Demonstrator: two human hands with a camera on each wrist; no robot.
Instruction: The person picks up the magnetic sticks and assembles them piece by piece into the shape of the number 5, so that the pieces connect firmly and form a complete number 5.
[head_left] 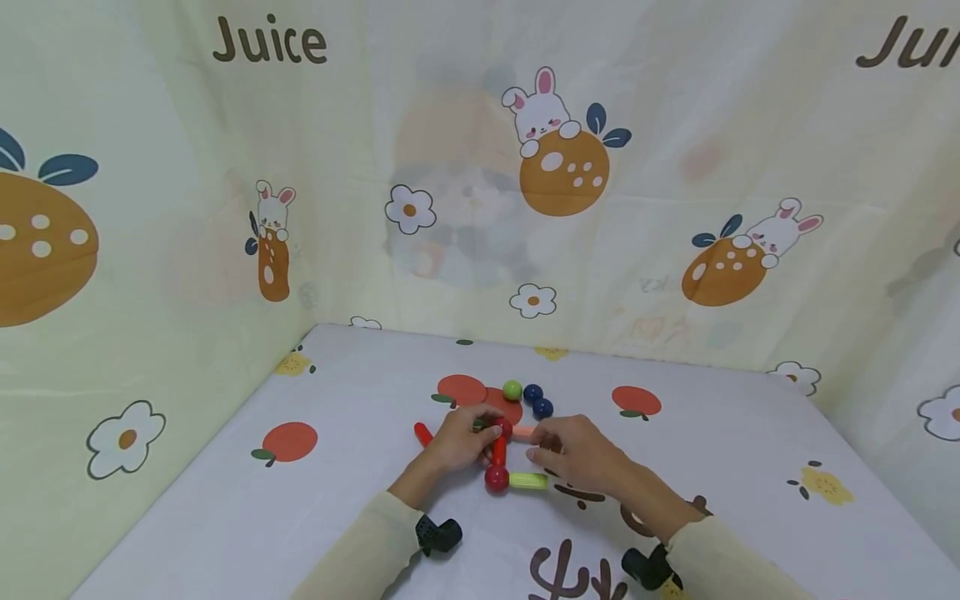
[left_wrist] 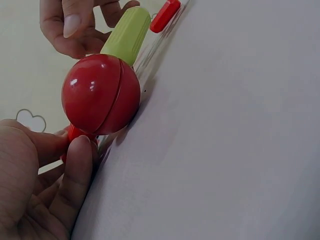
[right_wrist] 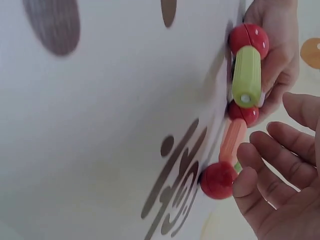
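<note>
My left hand (head_left: 465, 437) pinches a red rod (head_left: 499, 451) between thumb and fingers. That rod joins a near red ball (head_left: 497, 478) to a farther red ball (head_left: 504, 427). From the near ball a yellow-green rod (head_left: 528, 481) points right; a pink rod (head_left: 522, 433) extends from the farther one. In the right wrist view, the pink rod leads to a third red ball (right_wrist: 218, 180), with a bit of green behind it. My right hand (head_left: 577, 450), fingers loosely bent and apart, is beside that third ball; whether a fingertip touches it I cannot tell.
Beyond the hands lie a green ball (head_left: 512, 390) and two dark blue balls (head_left: 533, 393). A loose red rod (head_left: 423, 433) rests left of the left hand. The printed white cloth (head_left: 360, 392) covers the table, and patterned curtains (head_left: 450, 250) enclose it.
</note>
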